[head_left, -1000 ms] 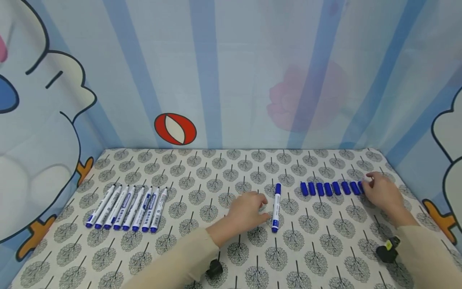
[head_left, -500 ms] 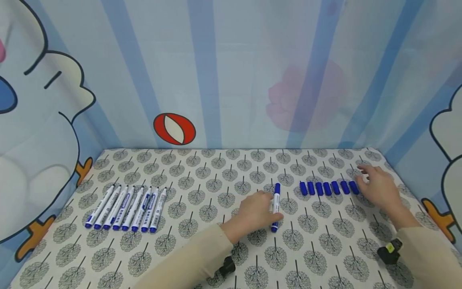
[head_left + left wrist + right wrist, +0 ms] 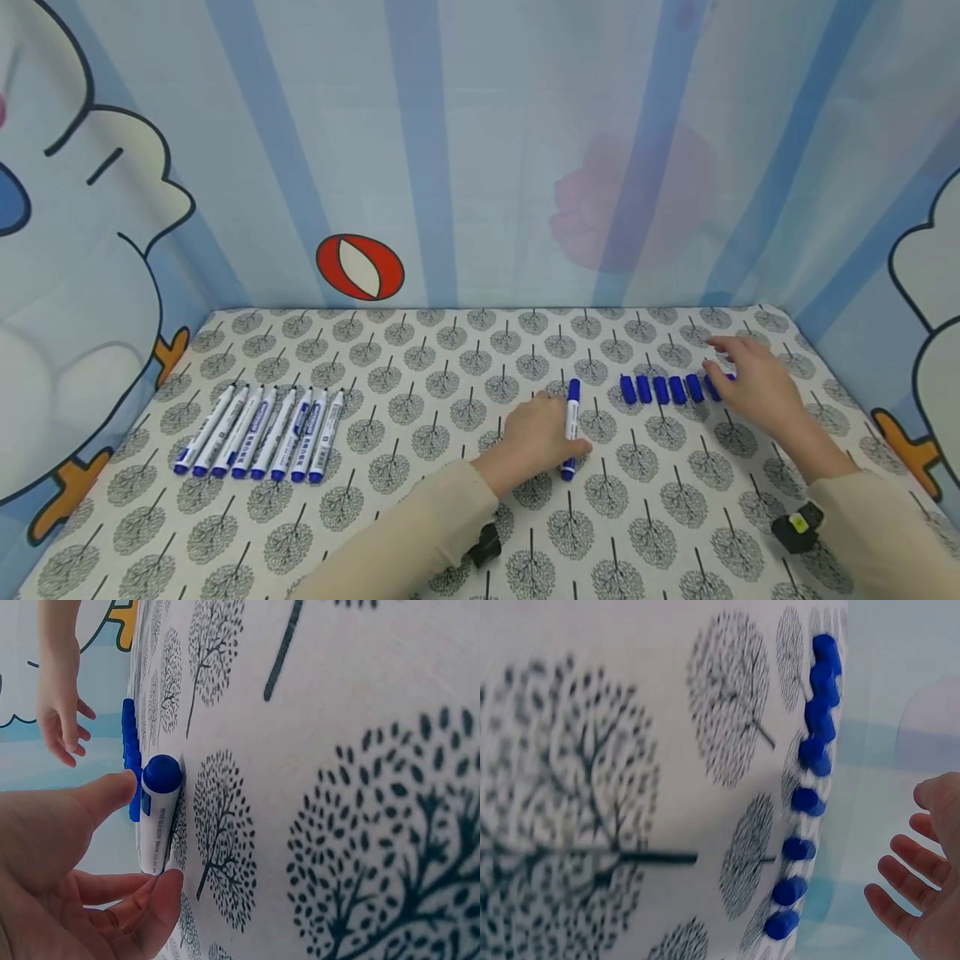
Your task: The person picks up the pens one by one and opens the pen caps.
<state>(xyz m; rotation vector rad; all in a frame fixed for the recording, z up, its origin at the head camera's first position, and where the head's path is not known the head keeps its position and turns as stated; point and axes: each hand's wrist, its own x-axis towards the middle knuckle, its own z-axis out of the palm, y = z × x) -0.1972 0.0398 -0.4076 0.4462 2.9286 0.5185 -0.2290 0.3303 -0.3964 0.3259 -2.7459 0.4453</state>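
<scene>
A white whiteboard marker (image 3: 572,417) with a blue cap lies lengthwise in the middle of the patterned cloth. My left hand (image 3: 531,442) grips it near its lower end, the thumb on its right and the curled fingers on its left; in the left wrist view the marker (image 3: 160,825) stands between thumb and fingertips. My right hand (image 3: 757,385) hovers with spread fingers over the right end of a row of blue marker caps (image 3: 677,390), hiding some of them. In the right wrist view that hand (image 3: 930,862) holds nothing, and the caps (image 3: 806,801) stay apart from it.
Several uncapped markers (image 3: 258,433) with blue ends lie side by side on the left of the tree-patterned tablecloth (image 3: 420,500). A striped cartoon curtain (image 3: 487,167) rises behind the table's far edge and along both sides.
My left hand has moved right and closed on the marker. The right hand has lifted from the right end of the cap row and shifted left above it.
</scene>
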